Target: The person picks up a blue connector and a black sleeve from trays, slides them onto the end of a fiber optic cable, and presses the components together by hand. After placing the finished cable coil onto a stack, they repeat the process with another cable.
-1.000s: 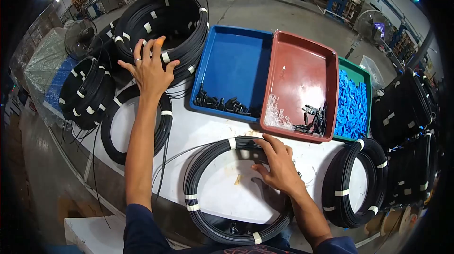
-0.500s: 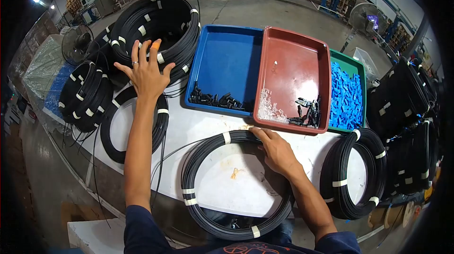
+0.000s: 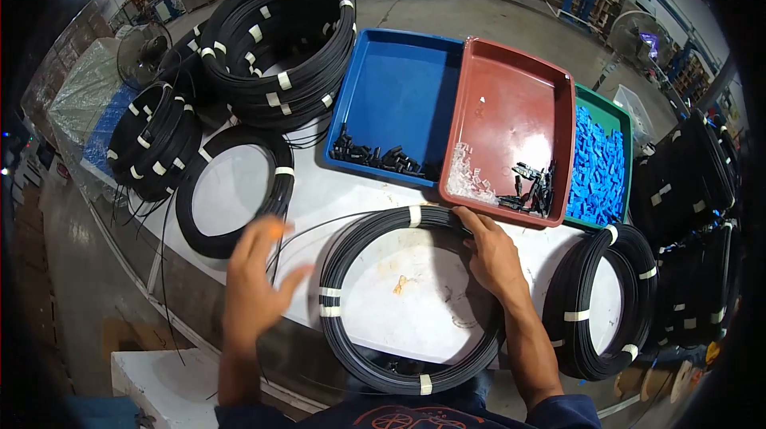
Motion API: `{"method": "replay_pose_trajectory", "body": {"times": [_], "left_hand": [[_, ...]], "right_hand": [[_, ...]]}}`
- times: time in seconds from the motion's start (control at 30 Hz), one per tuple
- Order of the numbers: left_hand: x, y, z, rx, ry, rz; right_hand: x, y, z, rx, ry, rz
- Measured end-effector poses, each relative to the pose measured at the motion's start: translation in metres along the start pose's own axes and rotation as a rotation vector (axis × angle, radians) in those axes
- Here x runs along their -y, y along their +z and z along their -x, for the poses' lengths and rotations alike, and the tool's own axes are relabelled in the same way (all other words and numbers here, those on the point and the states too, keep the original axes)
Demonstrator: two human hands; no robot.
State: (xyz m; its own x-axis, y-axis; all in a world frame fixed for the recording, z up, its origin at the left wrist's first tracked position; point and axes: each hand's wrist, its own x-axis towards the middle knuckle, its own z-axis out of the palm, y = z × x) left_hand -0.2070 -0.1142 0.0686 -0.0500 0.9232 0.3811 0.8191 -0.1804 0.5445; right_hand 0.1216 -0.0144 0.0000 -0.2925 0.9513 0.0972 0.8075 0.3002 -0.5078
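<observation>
A large coil of black cable (image 3: pixel 345 340), bound with white tape, lies on the white table (image 3: pixel 311 189) and overhangs its front edge. My right hand (image 3: pixel 493 257) is closed round the coil's upper right part. My left hand (image 3: pixel 259 285), slightly blurred, hovers left of that coil, thumb apart from the fingers, holding nothing. An orange wrap shows on one fingertip. Beyond it lies a smaller black cable coil (image 3: pixel 186 204), and a loose cable end runs from the large coil toward the left.
Blue (image 3: pixel 399 94), red (image 3: pixel 519 102) and green (image 3: pixel 626 158) trays stand behind, holding black, clear and blue small parts. A tall coil stack (image 3: pixel 239 94) stands back left, more coils (image 3: pixel 155 146) beside it. Another coil (image 3: pixel 570 333) stands at right.
My left hand has come back from the tall coil stack toward me and down, beside the large coil. My right hand stays on the coil. The view has shifted slightly.
</observation>
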Motion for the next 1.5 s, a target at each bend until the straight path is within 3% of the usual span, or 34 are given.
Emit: {"method": "replay_pose_trajectory", "body": {"times": [0.07,0.13,0.2,0.27,0.33,0.4,0.47,0.5,0.57,0.6,0.67,0.7,0.8,0.87,0.9,0.93,1.0,1.1,1.23,1.33,1.47,1.5], "left_hand": [[-0.009,-0.007,0.053,0.117,-0.241,-0.015],[-0.002,-0.007,0.103,0.174,-0.573,0.2],[-0.011,0.008,0.137,0.035,-0.813,0.43],[-0.02,0.024,0.156,0.054,-0.924,0.447],[-0.017,0.057,0.17,-0.16,-0.811,0.529],[-0.013,0.063,0.18,-0.068,-0.71,0.268],[-0.013,0.083,0.192,-0.409,-0.581,0.295],[-0.014,0.084,0.198,-0.409,-0.579,0.297],[-0.016,0.083,0.207,-0.571,-0.3,0.127],[-0.026,0.075,0.199,-0.568,-0.304,0.123],[-0.044,0.063,0.175,-0.526,0.014,-0.181],[-0.045,0.068,0.169,-0.569,0.097,-0.061],[-0.051,0.059,0.131,-0.302,0.371,-0.021],[-0.06,0.067,0.105,-0.283,0.437,-0.051],[-0.059,0.077,0.093,-0.2,0.359,0.183],[-0.054,0.078,0.084,-0.203,0.364,0.184],[-0.04,0.069,0.065,-0.018,0.324,0.115],[-0.023,0.015,0.017,-0.176,0.29,0.349],[-0.006,0.005,-0.009,-0.237,0.259,0.166],[0.004,0.021,0.016,-0.082,0.121,-0.028],[-0.03,0.033,0.071,0.013,-0.426,-0.032],[-0.035,0.041,0.086,0.043,-0.442,-0.036]], "right_hand": [[-0.006,-0.002,0.004,0.01,-0.009,-0.013],[-0.011,-0.003,0.01,0.003,0.039,-0.002],[-0.01,-0.01,0.017,0.011,0.066,-0.021],[-0.01,-0.012,0.025,-0.011,0.073,0.002],[-0.012,-0.013,0.03,-0.001,0.086,0.006],[-0.011,-0.015,0.034,0.003,0.102,0.014],[-0.008,-0.02,0.039,0.027,0.134,0.041],[-0.009,-0.021,0.042,0.024,0.134,0.042],[-0.01,-0.023,0.046,0.042,0.137,0.058],[-0.01,-0.024,0.049,0.048,0.138,0.056],[-0.007,-0.027,0.051,0.076,0.183,0.112],[-0.004,-0.03,0.053,0.095,0.2,0.082],[-0.005,-0.033,0.06,0.107,0.198,0.104],[-0.009,-0.033,0.061,0.117,0.208,0.086],[-0.011,-0.033,0.063,0.135,0.216,0.068],[-0.012,-0.033,0.065,0.129,0.216,0.069],[-0.011,-0.033,0.065,0.057,0.175,0.07],[-0.012,-0.042,0.052,-0.071,0.036,-0.016],[-0.001,-0.042,0.023,-0.109,-0.091,-0.169],[0.006,-0.029,-0.007,-0.01,-0.284,-0.253],[0.028,-0.004,-0.05,0.112,-0.267,-0.248],[0.032,0.009,-0.061,0.146,-0.241,-0.264]]}}
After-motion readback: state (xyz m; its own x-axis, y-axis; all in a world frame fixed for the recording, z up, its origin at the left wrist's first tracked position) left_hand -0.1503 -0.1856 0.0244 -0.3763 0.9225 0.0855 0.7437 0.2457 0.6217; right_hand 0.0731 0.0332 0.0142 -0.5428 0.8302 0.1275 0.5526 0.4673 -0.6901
